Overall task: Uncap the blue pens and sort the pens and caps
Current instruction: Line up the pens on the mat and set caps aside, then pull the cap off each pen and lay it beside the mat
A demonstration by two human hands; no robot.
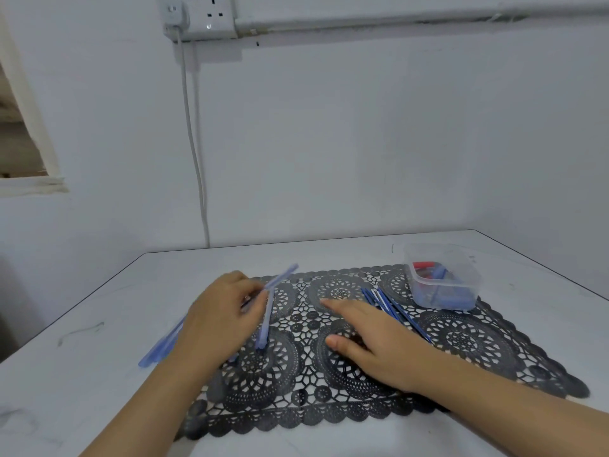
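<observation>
My left hand point(222, 315) lies over a bunch of pale blue pens point(161, 347) at the left edge of the black lace mat point(461, 341), its fingers curled round them. One pale blue pen point(265, 319) slants down from its fingertips, another point(281, 275) points up and right. My right hand point(372, 338) rests flat on the mat with fingers stretched out, holding nothing. Just beyond its fingers lies a row of thin dark blue and white pen refills point(392, 308). A clear plastic box point(443, 275) at the mat's far right holds blue and red caps.
The mat lies on a white table point(99, 390) pushed against a white wall. A white cable point(197, 159) hangs from a wall socket point(201, 14) down behind the table. The table's right edge runs close behind the plastic box.
</observation>
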